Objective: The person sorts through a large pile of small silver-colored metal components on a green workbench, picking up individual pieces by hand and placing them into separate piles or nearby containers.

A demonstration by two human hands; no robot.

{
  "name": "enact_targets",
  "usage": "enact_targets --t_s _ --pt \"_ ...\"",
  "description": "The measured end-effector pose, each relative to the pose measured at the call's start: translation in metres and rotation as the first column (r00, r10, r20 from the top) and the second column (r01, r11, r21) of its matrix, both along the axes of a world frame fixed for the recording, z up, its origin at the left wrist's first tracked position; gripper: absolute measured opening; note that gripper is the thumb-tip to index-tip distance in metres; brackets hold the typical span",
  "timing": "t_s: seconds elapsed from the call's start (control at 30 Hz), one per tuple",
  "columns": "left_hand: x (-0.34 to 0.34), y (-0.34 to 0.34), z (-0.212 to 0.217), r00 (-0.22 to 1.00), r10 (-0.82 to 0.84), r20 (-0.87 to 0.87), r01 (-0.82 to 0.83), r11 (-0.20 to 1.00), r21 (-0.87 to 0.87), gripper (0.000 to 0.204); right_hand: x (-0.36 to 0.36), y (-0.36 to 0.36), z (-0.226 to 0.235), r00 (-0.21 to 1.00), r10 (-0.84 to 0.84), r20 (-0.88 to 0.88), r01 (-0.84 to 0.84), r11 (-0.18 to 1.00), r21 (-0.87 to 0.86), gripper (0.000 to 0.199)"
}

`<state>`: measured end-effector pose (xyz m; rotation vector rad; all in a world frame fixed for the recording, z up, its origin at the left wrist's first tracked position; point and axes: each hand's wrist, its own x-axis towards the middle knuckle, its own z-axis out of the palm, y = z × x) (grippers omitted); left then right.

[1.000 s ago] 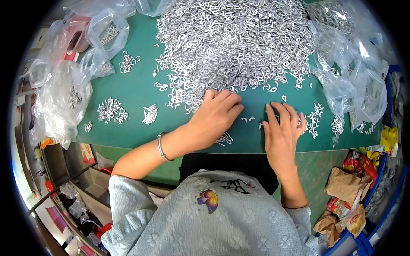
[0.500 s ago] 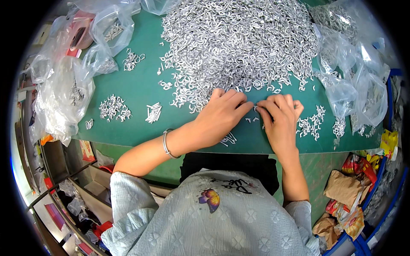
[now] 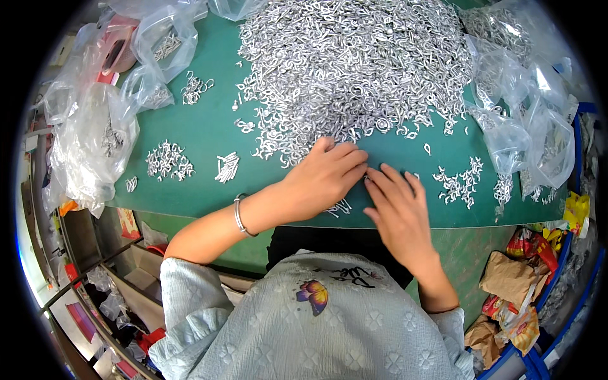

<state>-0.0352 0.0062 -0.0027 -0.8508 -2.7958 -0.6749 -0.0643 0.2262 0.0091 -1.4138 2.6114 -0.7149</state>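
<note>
A large heap of small silver metal pieces (image 3: pixel 354 63), many of them curved, covers the far middle of the green table. At its near edge is my left hand (image 3: pixel 324 176), its fingers curled and pressed together; whatever they may pinch is hidden. Just to the right, my right hand (image 3: pixel 400 212) lies low over the table with fingers stretched out. Its fingertips come close to those of the left hand, beside a tiny silver bit. A few thin silver pieces (image 3: pixel 342 206) show below my left hand. Right of my right hand lies a small pile of curved pieces (image 3: pixel 457 182).
At left are sorted piles: curved pieces (image 3: pixel 170 160), straight bars (image 3: pixel 227 167) and ring-like pieces (image 3: pixel 195 88). A single loop-shaped piece (image 3: pixel 427 149) lies beyond my right hand. Clear plastic bags (image 3: pixel 95 139) line the left side, more bags (image 3: pixel 503 136) the right.
My right hand has moved left and nearer to me, its fingers straightening out. My left hand has shifted slightly left and nearer. The loop-shaped piece now shows where the right hand was.
</note>
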Motion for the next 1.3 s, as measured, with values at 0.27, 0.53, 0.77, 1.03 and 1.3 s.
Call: enact_targets --t_s 0.27,0.53,0.77,1.03,1.3 --pt "0.01 0.0 0.007 0.997 0.06 0.039 -0.06 0.998 -0.001 0.039 0.013 0.028 -0.003 0.968 -0.245 -0.044 0.249 0.959 0.134 0.053" --pt "0.008 0.002 0.015 0.996 0.028 0.085 -0.022 0.997 -0.075 0.048 0.011 0.018 -0.007 0.956 -0.29 -0.037 0.292 0.942 0.165 0.063" --pt "0.01 -0.003 0.014 0.998 -0.028 0.062 0.033 0.995 -0.091 0.043 0.006 0.049 -0.01 0.902 -0.39 -0.183 0.427 0.864 0.266 0.064" --pt "0.011 0.004 0.005 0.992 -0.066 0.107 0.059 0.996 0.069 0.037 -0.002 0.046 -0.004 0.91 -0.395 -0.129 0.409 0.906 0.107 0.054" --pt "0.027 0.0 0.012 0.965 0.227 0.133 -0.255 0.93 0.265 0.038 -0.022 -0.001 0.01 0.992 -0.073 0.1 0.077 0.996 -0.039 0.052"
